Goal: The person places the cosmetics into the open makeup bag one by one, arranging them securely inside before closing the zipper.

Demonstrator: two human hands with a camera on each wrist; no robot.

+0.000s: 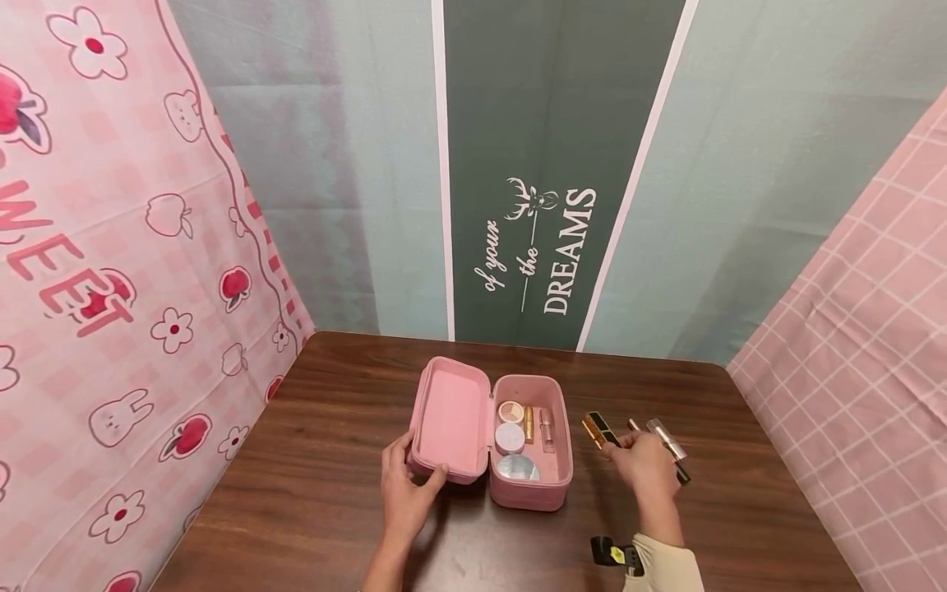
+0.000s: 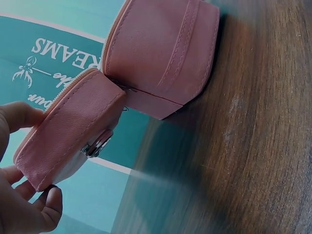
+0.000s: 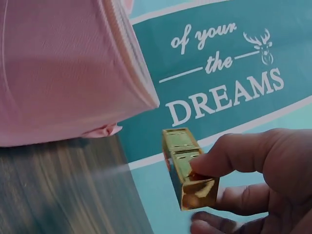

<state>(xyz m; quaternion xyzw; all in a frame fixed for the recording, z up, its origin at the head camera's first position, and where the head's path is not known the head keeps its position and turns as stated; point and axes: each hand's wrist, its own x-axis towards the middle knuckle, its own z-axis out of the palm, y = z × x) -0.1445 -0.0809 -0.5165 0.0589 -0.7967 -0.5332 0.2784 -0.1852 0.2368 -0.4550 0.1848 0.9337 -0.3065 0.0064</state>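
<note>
A pink zip-up makeup case (image 1: pixel 528 497) stands with its lid (image 1: pixel 453 419) swung out to the left. My left hand (image 1: pixel 405 497) grips the lid at its near left corner, thumb on one side and fingers on the other. Between thumb and fingers of my right hand (image 1: pixel 649 467) is a square gold-and-black lipstick (image 3: pixel 187 165), held to the right of the case. Inside the case lie a palette with a tricolour top (image 1: pixel 510 412), a pale round jar (image 1: pixel 509 438), a silvery disc (image 1: pixel 518 468), a gold tube (image 1: pixel 528 425) and a pinkish tube (image 1: pixel 547 430).
Beside and partly beneath my right hand lie a clear-and-silver tube (image 1: pixel 666 438) and a dark slim tube (image 1: pixel 682 474). All stand on a brown wooden table (image 1: pixel 296 493), with patterned cloths hanging behind and at both sides.
</note>
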